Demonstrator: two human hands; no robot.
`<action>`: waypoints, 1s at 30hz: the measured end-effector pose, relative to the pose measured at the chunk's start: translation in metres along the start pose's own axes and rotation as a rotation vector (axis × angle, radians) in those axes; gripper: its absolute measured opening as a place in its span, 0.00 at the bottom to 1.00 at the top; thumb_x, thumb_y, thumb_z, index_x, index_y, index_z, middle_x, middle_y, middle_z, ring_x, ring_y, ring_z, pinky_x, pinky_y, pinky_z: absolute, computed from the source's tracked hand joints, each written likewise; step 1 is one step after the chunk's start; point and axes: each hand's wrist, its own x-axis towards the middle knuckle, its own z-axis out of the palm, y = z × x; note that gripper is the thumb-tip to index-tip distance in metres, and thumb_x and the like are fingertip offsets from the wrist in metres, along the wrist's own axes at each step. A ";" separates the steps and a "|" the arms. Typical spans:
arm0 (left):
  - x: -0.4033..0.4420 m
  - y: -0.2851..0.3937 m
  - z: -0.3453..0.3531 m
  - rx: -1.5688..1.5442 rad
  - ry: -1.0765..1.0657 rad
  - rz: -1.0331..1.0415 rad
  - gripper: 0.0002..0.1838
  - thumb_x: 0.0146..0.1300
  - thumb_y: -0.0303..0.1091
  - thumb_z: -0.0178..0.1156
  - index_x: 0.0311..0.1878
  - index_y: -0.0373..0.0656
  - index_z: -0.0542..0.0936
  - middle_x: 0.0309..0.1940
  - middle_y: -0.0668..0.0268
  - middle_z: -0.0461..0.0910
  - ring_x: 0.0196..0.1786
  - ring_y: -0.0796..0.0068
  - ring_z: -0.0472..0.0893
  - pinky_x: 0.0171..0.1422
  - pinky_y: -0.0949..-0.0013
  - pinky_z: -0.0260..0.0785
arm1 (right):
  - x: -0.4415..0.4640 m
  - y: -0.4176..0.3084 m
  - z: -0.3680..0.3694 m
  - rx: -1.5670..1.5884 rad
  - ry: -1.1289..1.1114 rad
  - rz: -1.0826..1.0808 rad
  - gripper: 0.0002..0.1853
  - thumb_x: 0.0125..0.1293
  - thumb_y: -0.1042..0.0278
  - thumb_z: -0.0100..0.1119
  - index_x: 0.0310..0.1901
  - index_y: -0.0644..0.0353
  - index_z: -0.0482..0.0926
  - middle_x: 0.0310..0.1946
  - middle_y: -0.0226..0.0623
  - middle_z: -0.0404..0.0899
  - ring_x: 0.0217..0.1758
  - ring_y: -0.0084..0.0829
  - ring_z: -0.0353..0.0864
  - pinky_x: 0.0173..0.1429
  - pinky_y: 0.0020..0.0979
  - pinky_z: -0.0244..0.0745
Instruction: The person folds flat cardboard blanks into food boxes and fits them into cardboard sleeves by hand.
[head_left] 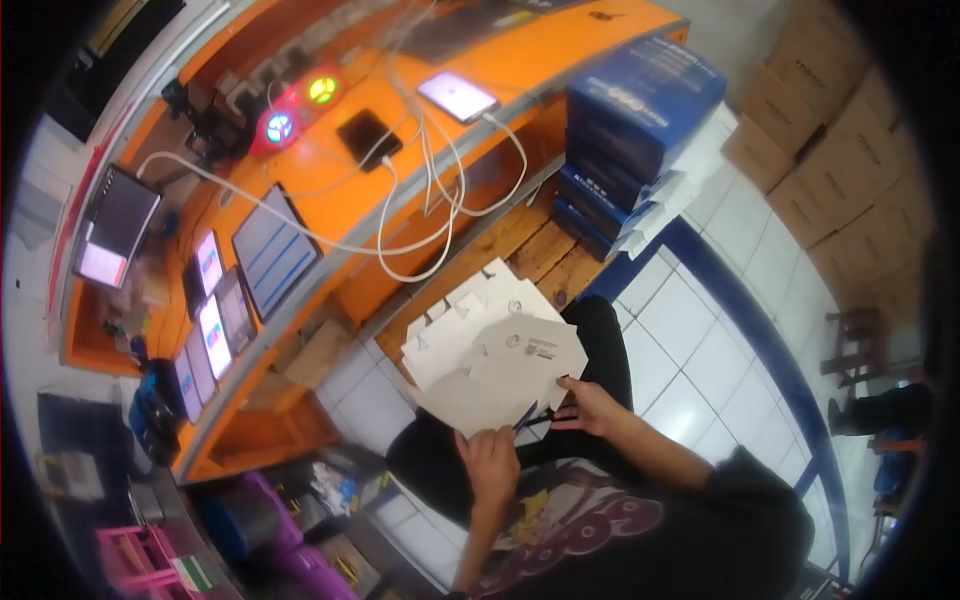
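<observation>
An off-white flat cardboard box blank (pixel 530 362) with small printed marks lies tilted over my lap. My left hand (pixel 488 466) grips its near lower edge with bent fingers. On the right edge, my right hand (pixel 592 408) has its thumb on top and its other fingers below, holding the same blank. A thin dark strip (pixel 526 416) shows between the hands; I cannot tell what it is. Behind this blank rests a second off-white cardboard blank (pixel 462 318) with notched flaps, partly covered by the first.
Ahead, an orange counter (pixel 375 215) carries phones, a tablet (pixel 275 250) and looping white cables (pixel 440 255). Blue boxes (pixel 645 95) are stacked beside a low wooden platform (pixel 535 250). Brown cartons (pixel 840 150) stand at the far right. A pink rack (pixel 138 560) is at lower left.
</observation>
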 end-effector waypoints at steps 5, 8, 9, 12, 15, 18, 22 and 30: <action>-0.008 -0.001 -0.002 0.075 -0.073 -0.051 0.09 0.62 0.29 0.65 0.46 0.46 0.85 0.36 0.66 0.80 0.48 0.64 0.79 0.76 0.36 0.56 | -0.005 0.015 -0.023 0.047 -0.060 0.073 0.18 0.72 0.65 0.58 0.59 0.64 0.75 0.47 0.48 0.86 0.47 0.39 0.90 0.52 0.40 0.88; -0.011 0.002 0.002 0.015 -0.071 -0.115 0.09 0.62 0.28 0.64 0.46 0.45 0.85 0.36 0.66 0.81 0.47 0.64 0.79 0.75 0.37 0.58 | -0.002 0.026 -0.018 0.070 -0.076 0.088 0.17 0.72 0.65 0.58 0.57 0.66 0.75 0.47 0.51 0.85 0.49 0.40 0.89 0.53 0.38 0.88; -0.012 0.002 0.003 -0.052 -0.043 -0.105 0.09 0.62 0.28 0.64 0.45 0.45 0.86 0.36 0.66 0.81 0.47 0.64 0.79 0.74 0.37 0.60 | -0.006 0.024 -0.007 0.100 -0.046 0.094 0.16 0.72 0.65 0.58 0.55 0.66 0.76 0.47 0.52 0.85 0.49 0.40 0.89 0.53 0.38 0.88; -0.015 0.007 0.008 -0.112 -0.028 -0.103 0.08 0.62 0.28 0.65 0.45 0.43 0.85 0.36 0.65 0.81 0.47 0.63 0.79 0.72 0.38 0.62 | -0.018 0.025 0.021 0.084 -0.058 0.056 0.13 0.73 0.65 0.58 0.51 0.65 0.77 0.46 0.52 0.85 0.51 0.41 0.89 0.54 0.38 0.88; -0.016 0.008 0.013 -0.062 0.010 -0.129 0.08 0.63 0.28 0.64 0.45 0.42 0.85 0.36 0.64 0.81 0.47 0.62 0.80 0.72 0.39 0.63 | -0.022 0.027 0.037 0.029 -0.109 0.012 0.11 0.72 0.64 0.60 0.47 0.64 0.78 0.45 0.50 0.85 0.49 0.40 0.89 0.54 0.38 0.88; -0.014 0.004 0.010 -0.121 0.037 -0.138 0.09 0.63 0.26 0.65 0.46 0.41 0.85 0.36 0.63 0.80 0.46 0.61 0.80 0.71 0.38 0.64 | -0.019 0.032 0.041 -0.040 -0.123 0.032 0.10 0.71 0.64 0.63 0.44 0.61 0.79 0.43 0.45 0.84 0.46 0.38 0.88 0.54 0.39 0.87; -0.019 0.010 0.015 -0.164 0.122 -0.091 0.09 0.61 0.24 0.66 0.45 0.40 0.85 0.35 0.63 0.80 0.45 0.60 0.80 0.70 0.38 0.65 | -0.011 0.048 0.040 -0.154 -0.035 0.057 0.11 0.70 0.63 0.66 0.48 0.54 0.76 0.45 0.36 0.81 0.44 0.32 0.84 0.52 0.42 0.84; -0.016 0.016 0.013 -0.255 0.152 -0.235 0.11 0.62 0.26 0.67 0.47 0.40 0.87 0.34 0.64 0.82 0.45 0.64 0.80 0.69 0.40 0.65 | -0.026 0.041 0.056 0.025 -0.180 -0.117 0.23 0.71 0.68 0.63 0.63 0.49 0.64 0.49 0.31 0.79 0.48 0.29 0.84 0.55 0.39 0.83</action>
